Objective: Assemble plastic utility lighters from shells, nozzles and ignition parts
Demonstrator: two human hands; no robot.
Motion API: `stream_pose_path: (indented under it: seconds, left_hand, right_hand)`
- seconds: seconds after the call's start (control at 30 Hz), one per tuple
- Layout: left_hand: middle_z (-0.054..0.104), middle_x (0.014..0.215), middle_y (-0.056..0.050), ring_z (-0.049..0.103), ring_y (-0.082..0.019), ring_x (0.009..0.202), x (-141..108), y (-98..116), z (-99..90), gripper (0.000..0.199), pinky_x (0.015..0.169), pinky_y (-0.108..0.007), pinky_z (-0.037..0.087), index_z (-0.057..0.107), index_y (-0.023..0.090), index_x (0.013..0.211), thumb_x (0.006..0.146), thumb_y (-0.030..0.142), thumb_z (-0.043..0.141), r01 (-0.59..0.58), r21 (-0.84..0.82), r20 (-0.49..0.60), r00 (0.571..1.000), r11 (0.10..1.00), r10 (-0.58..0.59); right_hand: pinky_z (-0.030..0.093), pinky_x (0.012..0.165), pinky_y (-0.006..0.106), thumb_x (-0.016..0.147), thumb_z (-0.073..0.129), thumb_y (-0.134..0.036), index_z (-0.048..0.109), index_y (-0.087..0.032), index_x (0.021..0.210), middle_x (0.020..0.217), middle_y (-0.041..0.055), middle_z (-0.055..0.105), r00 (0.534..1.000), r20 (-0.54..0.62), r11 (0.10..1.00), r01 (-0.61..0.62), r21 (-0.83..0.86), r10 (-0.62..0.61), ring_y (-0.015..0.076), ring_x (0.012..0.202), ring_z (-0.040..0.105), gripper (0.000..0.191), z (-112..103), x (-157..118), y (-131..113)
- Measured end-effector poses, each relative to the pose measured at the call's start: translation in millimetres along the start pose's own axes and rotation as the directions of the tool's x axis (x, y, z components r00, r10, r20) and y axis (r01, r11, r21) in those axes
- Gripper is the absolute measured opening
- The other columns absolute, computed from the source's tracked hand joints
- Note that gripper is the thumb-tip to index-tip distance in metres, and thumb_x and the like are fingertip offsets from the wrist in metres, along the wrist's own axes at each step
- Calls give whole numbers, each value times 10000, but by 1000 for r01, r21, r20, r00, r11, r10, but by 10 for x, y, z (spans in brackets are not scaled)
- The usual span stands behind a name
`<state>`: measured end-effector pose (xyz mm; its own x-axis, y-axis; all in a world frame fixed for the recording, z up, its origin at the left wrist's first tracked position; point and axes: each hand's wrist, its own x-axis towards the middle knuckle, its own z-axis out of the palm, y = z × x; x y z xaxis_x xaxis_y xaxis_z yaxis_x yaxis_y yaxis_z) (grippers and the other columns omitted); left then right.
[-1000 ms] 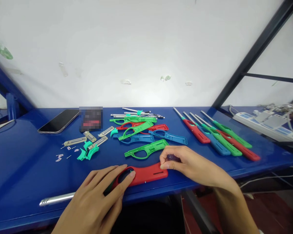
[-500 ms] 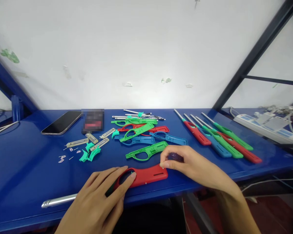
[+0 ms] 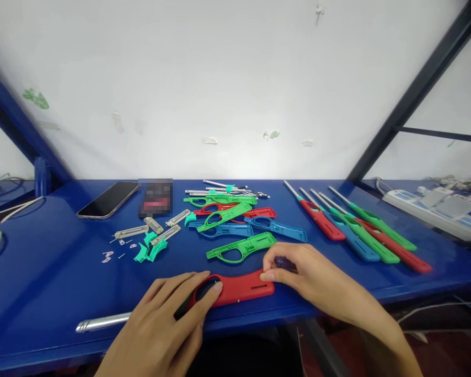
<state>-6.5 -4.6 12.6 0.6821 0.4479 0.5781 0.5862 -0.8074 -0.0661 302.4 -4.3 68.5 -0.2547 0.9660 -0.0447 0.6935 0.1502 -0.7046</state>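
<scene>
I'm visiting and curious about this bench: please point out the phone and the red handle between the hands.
Phone (image 3: 109, 200): head view, on its dark screen.
Red handle (image 3: 235, 289): head view, on its body.

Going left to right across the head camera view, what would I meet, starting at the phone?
Black-screened phone → blurred dark rectangular item with a red patch → slotted red plastic handle near the front edge → leftmost long metal-tipped lighter with red handle → white power strip.

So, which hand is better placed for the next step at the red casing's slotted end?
Probably the right hand: its fingertips meet the red casing beside the slot, while the left hand covers the looped end.
</scene>
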Motion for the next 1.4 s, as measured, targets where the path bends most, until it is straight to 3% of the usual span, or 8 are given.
stream_pose_path:
  seconds: [0.2, 0.5, 0.7, 0.9, 1.03, 1.17, 1.27, 1.4]
  left_hand:
    - [781, 1345, -41, 745, -231, 1165, 20, 44, -54, 538, 951, -397, 584, 656, 268, 1457, 1012, 50, 447, 31, -22, 26, 999, 999, -31]
    - [778, 1364, -66, 767, -270, 1142, 41, 76, -81, 523, 923, -451, 637, 663, 253, 1427, 995, 57, 443, 57, -54, 44, 998, 997, -55]
    - [785, 1345, -39, 764, -251, 1147, 52, 98, -97, 521, 944, -432, 638, 677, 266, 1395, 971, 51, 463, 81, -85, 20, 997, 993, -80]
    - [781, 1354, -39, 770, -263, 1130, 49, 100, -123, 523, 928, -458, 652, 675, 275, 1399, 963, 62, 479, 94, -80, 41, 995, 992, -91]
    - [782, 1356, -32, 767, -256, 1165, 34, 107, -109, 538, 942, -451, 654, 670, 271, 1408, 965, 40, 473, 79, -74, 43, 996, 994, -76]
    - [780, 1363, -25, 762, -246, 1181, 38, 116, -101, 537, 956, -436, 647, 668, 271, 1408, 965, 40, 471, 78, -74, 33, 997, 994, -76]
    - [779, 1365, -22, 762, -245, 1184, 46, 113, -112, 540, 966, -440, 644, 666, 274, 1410, 966, 39, 469, 88, -72, 32, 996, 994, -86]
    - [783, 1357, -26, 766, -252, 1171, 43, 108, -105, 537, 954, -453, 648, 670, 270, 1403, 967, 38, 457, 81, -73, 24, 997, 994, -79]
  right_hand:
    - [413, 803, 297, 1003, 729, -471, 732, -262, 900, 914, -36, 742, 986, 167, 1000, -9, 6, 8, 195, 887, 639, 233, -117, 107, 38]
    - [418, 791, 309, 986, 721, -581, 741, -261, 914, 884, -28, 730, 955, 297, 999, 26, -43, -12, 209, 880, 633, 328, -227, 261, 41]
    - [433, 841, 322, 985, 688, -627, 760, -283, 966, 978, -7, 734, 963, 263, 996, -36, -82, 57, 237, 953, 642, 352, -196, 171, 84]
    - [425, 773, 317, 984, 702, -605, 743, -278, 921, 883, -18, 678, 965, 257, 998, -39, -56, 52, 219, 864, 593, 336, -176, 178, 87]
    - [443, 788, 314, 987, 721, -526, 740, -261, 884, 878, -14, 708, 934, 356, 999, 31, -32, -18, 220, 888, 618, 285, -260, 281, -5]
    - [413, 692, 301, 958, 740, -487, 736, -250, 822, 812, -19, 679, 902, 431, 999, 39, -14, -29, 192, 771, 576, 273, -406, 353, -162]
    - [410, 686, 297, 952, 740, -527, 736, -254, 848, 835, -19, 674, 920, 390, 999, 51, -5, -45, 187, 772, 564, 292, -467, 430, -326]
    - [398, 668, 294, 986, 701, -520, 714, -238, 826, 807, -27, 664, 924, 340, 980, 199, -32, -176, 170, 744, 553, 324, -395, 659, -616]
